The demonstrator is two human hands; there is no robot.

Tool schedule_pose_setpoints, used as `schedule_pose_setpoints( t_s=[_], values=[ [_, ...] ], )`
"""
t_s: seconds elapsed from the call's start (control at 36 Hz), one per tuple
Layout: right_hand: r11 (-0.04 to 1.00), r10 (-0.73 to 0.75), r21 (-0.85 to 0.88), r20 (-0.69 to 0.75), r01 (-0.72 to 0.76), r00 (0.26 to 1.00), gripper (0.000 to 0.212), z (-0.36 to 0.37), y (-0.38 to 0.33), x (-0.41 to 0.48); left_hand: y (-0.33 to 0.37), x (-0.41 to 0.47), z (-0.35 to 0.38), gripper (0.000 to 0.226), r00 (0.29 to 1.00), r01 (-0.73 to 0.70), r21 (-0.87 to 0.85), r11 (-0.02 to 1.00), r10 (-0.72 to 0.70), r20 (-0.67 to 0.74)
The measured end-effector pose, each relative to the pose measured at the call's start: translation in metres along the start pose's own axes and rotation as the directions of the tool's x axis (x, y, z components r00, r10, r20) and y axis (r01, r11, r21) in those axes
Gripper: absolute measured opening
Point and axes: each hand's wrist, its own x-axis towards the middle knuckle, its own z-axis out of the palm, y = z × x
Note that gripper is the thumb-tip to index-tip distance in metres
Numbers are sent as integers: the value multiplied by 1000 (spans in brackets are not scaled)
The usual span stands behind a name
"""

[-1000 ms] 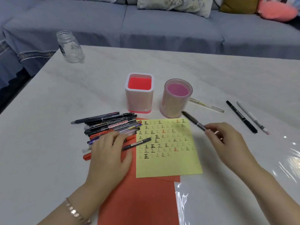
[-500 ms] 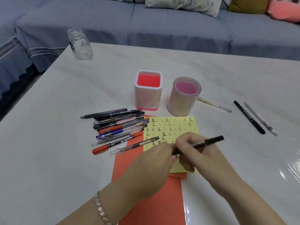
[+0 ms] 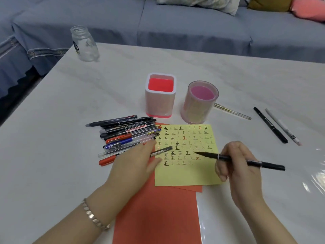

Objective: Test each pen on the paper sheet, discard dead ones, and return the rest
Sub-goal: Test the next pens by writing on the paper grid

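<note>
A yellow paper sheet (image 3: 186,175) covered with small written marks lies on red paper (image 3: 158,213). My right hand (image 3: 237,166) grips a black pen (image 3: 263,163) in a writing hold, its tip just above the sheet's middle rows. Flat on the sheet's left edge lies my left hand (image 3: 133,161), fingers straight, touching a dark labelled pen (image 3: 161,151). Left of the sheet is a pile of several pens (image 3: 126,136). Behind the sheet stand a square pink holder (image 3: 160,95) and a round pink cup (image 3: 200,103), with no pens showing in either.
Three pens lie apart on the right: a clear gold one (image 3: 232,112), a black one (image 3: 270,125) and a white one (image 3: 281,125). A glass jar (image 3: 85,44) stands at the table's far left corner. Shiny plastic film (image 3: 313,173) lies at the right edge. A grey sofa runs behind.
My hands met over the sheet, then parted. The right hand turned the black pen from pointing away to a writing hold over the marks. The left hand went back to the sheet's left edge.
</note>
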Motion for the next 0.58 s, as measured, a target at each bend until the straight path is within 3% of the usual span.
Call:
schedule_pose_setpoints(
  t_s=[0.08,0.19,0.28,0.33,0.44,0.5,0.58],
  values=[
    [990,3,-142,1,-3,1000,30,-9,8,-1,-24,-3,13,22,999,-16,123,992,20,-27],
    [982,47,-184,32,-40,998,33,-13,16,-4,-34,-5,14,18,992,58,198,978,-35,-119],
    [981,54,-191,42,-45,998,31,-13,18,-6,-37,-7,13,23,974,152,144,978,-123,-189],
    [982,51,-186,35,-44,998,29,-12,18,-6,-34,-8,15,29,975,166,117,979,-146,-165],
    [980,47,-194,2,-45,999,32,-13,19,-5,-15,-8,25,31,986,23,-140,990,-45,-160],
    [978,35,-204,-16,-38,999,32,-15,18,-4,-7,-9,29,38,991,-37,-145,989,17,-135],
    [978,21,-208,-49,-31,999,30,-20,18,-2,3,-5,35,19,996,-76,-168,983,66,-59]
  ],
)
